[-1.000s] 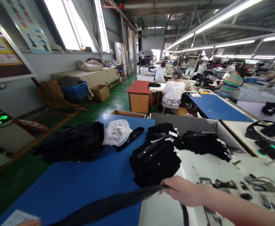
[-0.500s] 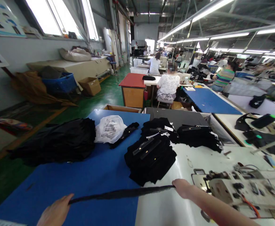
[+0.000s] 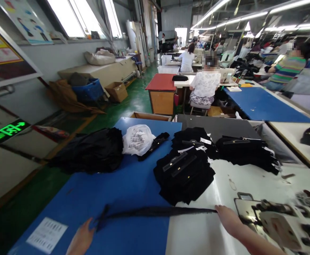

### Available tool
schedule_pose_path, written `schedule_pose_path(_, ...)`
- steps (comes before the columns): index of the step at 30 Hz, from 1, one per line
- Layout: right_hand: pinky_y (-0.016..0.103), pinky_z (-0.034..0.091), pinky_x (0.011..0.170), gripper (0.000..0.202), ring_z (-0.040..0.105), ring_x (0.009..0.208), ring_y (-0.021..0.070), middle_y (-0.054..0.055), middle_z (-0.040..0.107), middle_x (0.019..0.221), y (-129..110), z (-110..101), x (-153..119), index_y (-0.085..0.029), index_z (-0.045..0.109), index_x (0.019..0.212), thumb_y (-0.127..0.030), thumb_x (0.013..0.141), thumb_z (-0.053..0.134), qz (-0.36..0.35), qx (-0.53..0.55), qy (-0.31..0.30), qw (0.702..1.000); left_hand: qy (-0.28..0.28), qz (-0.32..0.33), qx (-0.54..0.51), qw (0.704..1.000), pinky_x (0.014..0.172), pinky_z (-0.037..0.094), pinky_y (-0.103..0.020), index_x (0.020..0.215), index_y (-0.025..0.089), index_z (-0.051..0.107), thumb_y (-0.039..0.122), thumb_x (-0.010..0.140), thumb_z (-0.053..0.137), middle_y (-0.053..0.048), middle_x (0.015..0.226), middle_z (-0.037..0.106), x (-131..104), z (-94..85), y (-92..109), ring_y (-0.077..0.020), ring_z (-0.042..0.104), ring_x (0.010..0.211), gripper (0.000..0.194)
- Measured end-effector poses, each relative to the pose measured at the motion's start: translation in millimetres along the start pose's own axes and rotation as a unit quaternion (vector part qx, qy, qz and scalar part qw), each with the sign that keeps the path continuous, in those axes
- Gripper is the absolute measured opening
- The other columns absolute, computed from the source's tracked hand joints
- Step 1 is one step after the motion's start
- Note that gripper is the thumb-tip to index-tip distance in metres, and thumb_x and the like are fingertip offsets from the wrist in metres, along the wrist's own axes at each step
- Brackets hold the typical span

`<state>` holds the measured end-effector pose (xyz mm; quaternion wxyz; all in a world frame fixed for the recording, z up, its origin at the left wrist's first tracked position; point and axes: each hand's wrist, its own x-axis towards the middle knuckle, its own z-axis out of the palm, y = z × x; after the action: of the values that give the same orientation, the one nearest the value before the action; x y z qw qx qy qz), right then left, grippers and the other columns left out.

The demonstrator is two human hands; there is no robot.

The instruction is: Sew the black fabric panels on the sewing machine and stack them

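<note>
A long black fabric strip (image 3: 165, 211) stretches sideways, low over the blue and white tabletops. My right hand (image 3: 228, 217) is closed on its right end, beside the sewing machine (image 3: 279, 223). At the strip's other end, which is blurred and flared, my left hand (image 3: 82, 236) sits just apart from it with fingers slightly parted. Beyond the strip lies a fanned stack of black garment pieces (image 3: 184, 177) with dark zip-like bands and small gold-coloured parts. Two more black stacks (image 3: 246, 152) lie behind it.
A black bundle (image 3: 96, 150), a white plastic bag (image 3: 137, 140) of pale pieces and a narrow black piece (image 3: 155, 146) lie on the blue tabletop (image 3: 112, 191). A printed sheet (image 3: 47, 233) is at near left. Ahead, a seated person (image 3: 205, 85) works by a red-topped cabinet (image 3: 160, 83).
The strip's left end has come out of my left hand and flared. My right hand still grips the other end. The view has turned left, bringing in the printed sheet and a green exit sign.
</note>
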<state>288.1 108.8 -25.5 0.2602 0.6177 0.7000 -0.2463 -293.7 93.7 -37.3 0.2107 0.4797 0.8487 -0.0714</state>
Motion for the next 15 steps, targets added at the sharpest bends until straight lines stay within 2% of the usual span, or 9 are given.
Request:
schedule_pose_path(4, 0.037, 0.042, 0.102, 0.055, 0.056, 0.122, 0.027, 0.021, 0.058, 0.132, 8, 11, 1, -0.007, 0.056, 0.131, 0.002, 0.086, 0.026, 0.012, 0.002, 0.005, 1.0, -0.025, -0.057, -0.017, 0.998, 0.087, 0.052, -0.029, 0.126, -0.001, 0.051, 0.025, 0.087, 0.031, -0.02, 0.116, 0.067, -5, 0.1, -8, -0.0251, 0.067, 0.105, 0.051)
schedule_pose_path(9, 0.037, 0.042, 0.102, 0.054, 0.057, 0.121, 0.0266, 0.02, 0.059, 0.13, 18, 34, 9, -0.008, 0.057, 0.131, 0.0, 0.087, 0.027, 0.012, 0.021, 0.028, 0.999, -0.051, -0.029, -0.044, 0.997, 0.092, 0.046, -0.021, 0.126, 0.003, 0.05, 0.019, 0.086, 0.036, -0.018, 0.125, 0.064, -2, 13.0, 1, -0.0174, 0.062, 0.115, 0.045)
schedule_pose_path(12, 0.038, 0.043, 0.101, 0.055, 0.059, 0.119, 0.027, 0.019, 0.061, 0.128, 22, 41, 14, -0.011, 0.06, 0.128, 0.001, 0.085, 0.027, 0.007, 0.036, 0.047, 0.998, -0.048, -0.009, -0.044, 0.998, 0.09, 0.047, -0.024, 0.112, 0.009, 0.059, 0.018, 0.087, 0.036, -0.015, 0.117, 0.068, -3, 17.7, 10, -0.019, 0.065, 0.109, 0.036)
schedule_pose_path(15, 0.037, 0.044, 0.101, 0.056, 0.058, 0.119, 0.0264, 0.017, 0.062, 0.128, 23, 39, 13, -0.015, 0.062, 0.126, 0.001, 0.084, 0.028, 0.016, 0.041, 0.05, 0.998, -0.043, 0.013, -0.042, 0.998, 0.081, 0.051, -0.028, 0.087, 0.017, 0.063, 0.018, 0.086, 0.033, -0.011, 0.095, 0.074, -6, 19.0, 12, -0.0216, 0.071, 0.092, 0.03)
